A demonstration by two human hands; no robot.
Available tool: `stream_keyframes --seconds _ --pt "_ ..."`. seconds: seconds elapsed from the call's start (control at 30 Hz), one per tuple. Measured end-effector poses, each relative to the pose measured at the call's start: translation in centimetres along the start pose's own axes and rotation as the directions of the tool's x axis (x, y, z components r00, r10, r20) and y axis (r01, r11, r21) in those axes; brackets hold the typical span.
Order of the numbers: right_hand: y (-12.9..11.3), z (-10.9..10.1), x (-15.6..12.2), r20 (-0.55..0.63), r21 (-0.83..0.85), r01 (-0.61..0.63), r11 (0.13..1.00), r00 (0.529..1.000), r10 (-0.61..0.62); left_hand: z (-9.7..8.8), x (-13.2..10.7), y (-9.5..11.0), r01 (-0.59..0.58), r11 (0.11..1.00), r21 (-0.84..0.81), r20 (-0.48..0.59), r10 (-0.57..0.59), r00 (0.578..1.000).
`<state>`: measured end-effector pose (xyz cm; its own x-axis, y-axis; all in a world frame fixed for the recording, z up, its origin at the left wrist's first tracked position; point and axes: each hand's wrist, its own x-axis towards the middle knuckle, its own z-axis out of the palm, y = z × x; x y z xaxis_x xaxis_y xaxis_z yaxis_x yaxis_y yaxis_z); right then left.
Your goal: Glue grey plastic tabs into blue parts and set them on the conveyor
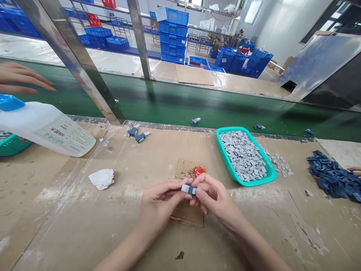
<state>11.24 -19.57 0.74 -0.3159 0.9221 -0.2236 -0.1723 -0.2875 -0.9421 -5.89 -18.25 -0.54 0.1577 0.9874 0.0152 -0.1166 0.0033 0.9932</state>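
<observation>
Centrally, left hand (159, 199) and right hand (218, 197) pinch a grey-and-navy part (188, 189) over the surface (135, 162), nearer than a red round item (199, 171); teal basket (257, 183) of grey pieces (244, 156) right.

The part (189, 189) is grey and navy, the basket (255, 183) turquoise, the belt (172, 103) green.

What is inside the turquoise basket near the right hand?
Inside the turquoise basket lies a heap of small light-grey pieces. The heap covers the basket's floor, so anything beneath cannot be seen.
</observation>
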Motion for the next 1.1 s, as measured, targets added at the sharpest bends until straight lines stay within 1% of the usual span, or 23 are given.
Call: stream_keyframes --seconds 0.1,0.17,0.27,0.33,0.37,0.4,0.43,0.47,0.5,0.53,0.57,0.6,0.63,0.67,0.7,0.73,0.8,0.83,0.9,0.97,1.03,1.07,1.1 --pt "0.3 0.2 -0.1 0.029 0.061 0.017 0.998 0.999 -0.019 0.0 0.0 0.0 0.007 1.000 0.025 0.005 -0.008 1.000" --pt "0.3 0.5 -0.2 -0.012 0.050 0.045 0.998 0.999 -0.044 0.0 -0.1 0.0 -0.030 0.995 0.100 0.013 0.029 0.999" --pt "-0.2 1.2 -0.5 -0.105 0.007 0.111 0.994 0.988 -0.110 0.2 -0.4 0.1 -0.114 0.965 0.234 0.065 0.102 0.993" --pt "-1.0 1.1 -0.6 -0.107 -0.049 0.159 0.986 0.981 -0.164 0.3 -0.5 0.2 -0.156 0.947 0.282 0.093 0.135 0.986" --pt "-1.5 0.5 -0.7 -0.104 -0.122 0.187 0.975 0.974 -0.200 0.3 -0.4 0.4 -0.162 0.941 0.298 0.094 0.141 0.986" --pt "-2.0 -0.4 -0.7 -0.125 -0.237 0.217 0.947 0.960 -0.251 0.1 -0.1 0.6 -0.163 0.935 0.314 0.087 0.143 0.986" --pt "-2.4 -1.7 -0.7 -0.171 -0.386 0.234 0.892 0.932 -0.318 -0.1 0.3 0.9 -0.162 0.930 0.329 0.081 0.144 0.986" --pt "-2.8 -3.3 -0.8 -0.244 -0.553 0.213 0.806 0.883 -0.401 -0.5 1.1 1.2 -0.161 0.925 0.345 0.082 0.141 0.987" --pt "-3.0 -5.1 -0.9 -0.347 -0.696 0.145 0.703 0.790 -0.506 -1.0 2.2 1.6 -0.162 0.916 0.368 0.096 0.136 0.986" --pt "-3.0 -7.1 -1.1 -0.408 -0.795 0.032 0.606 0.711 -0.573 -1.6 3.8 2.0 -0.171 0.898 0.405 0.126 0.130 0.984" --pt "-2.8 -9.0 -1.2 -0.462 -0.840 -0.109 0.532 0.656 -0.596 -2.4 5.6 2.3 -0.193 0.866 0.462 0.161 0.132 0.978" --pt "-2.5 -10.7 -1.3 -0.506 -0.848 -0.237 0.474 0.627 -0.592 -3.1 7.8 2.7 -0.215 0.808 0.549 0.194 0.127 0.973" --pt "-2.1 -12.0 -1.4 -0.540 -0.838 -0.334 0.431 0.617 -0.572 -3.8 10.3 3.0 -0.245 0.721 0.649 0.218 0.132 0.967" --pt "-1.7 -13.0 -1.4 -0.567 -0.823 -0.400 0.403 0.617 -0.546 -4.5 13.0 3.3 -0.259 0.597 0.759 0.208 0.154 0.966" --pt "-1.2 -13.7 -1.3 -0.581 -0.814 -0.433 0.387 0.624 -0.523 -5.0 15.6 3.5 -0.233 0.447 0.864 0.193 0.134 0.972" --pt "-0.8 -14.1 -1.2 -0.581 -0.813 -0.441 0.379 0.635 -0.508 -5.5 18.2 3.8 -0.205 0.369 0.907 0.170 0.125 0.977" --pt "-0.3 -14.2 -0.7 -0.559 -0.829 -0.417 0.374 0.656 -0.507 -6.0 22.6 4.1 -0.147 0.242 0.959 0.122 0.117 0.986" --pt "-0.2 -14.1 -0.5 -0.548 -0.836 -0.402 0.374 0.658 -0.517 -6.0 24.3 4.2 -0.124 0.208 0.970 0.101 0.118 0.988" --pt "-0.4 -14.1 -0.3 -0.555 -0.830 -0.378 0.410 0.639 -0.533 -5.9 26.5 4.2 -0.084 0.145 0.986 0.066 0.124 0.990" --pt "-0.8 -14.2 -0.4 -0.600 -0.791 -0.336 0.512 0.595 -0.536 -5.5 27.5 3.8 -0.068 0.116 0.991 0.051 0.141 0.989" --pt "-1.3 -14.4 -0.7 -0.652 -0.719 -0.243 0.652 0.561 -0.510 -4.9 27.6 3.1 -0.081 0.110 0.991 0.061 0.176 0.983" --pt "-1.4 -14.3 -0.8 -0.674 -0.662 -0.177 0.728 0.566 -0.475 -4.6 27.5 2.7 -0.097 0.113 0.989 0.075 0.189 0.979" --pt "-1.5 -14.3 -0.9 -0.688 -0.591 -0.107 0.800 0.585 -0.430 -4.3 27.4 2.3 -0.116 0.122 0.986 0.091 0.191 0.977"
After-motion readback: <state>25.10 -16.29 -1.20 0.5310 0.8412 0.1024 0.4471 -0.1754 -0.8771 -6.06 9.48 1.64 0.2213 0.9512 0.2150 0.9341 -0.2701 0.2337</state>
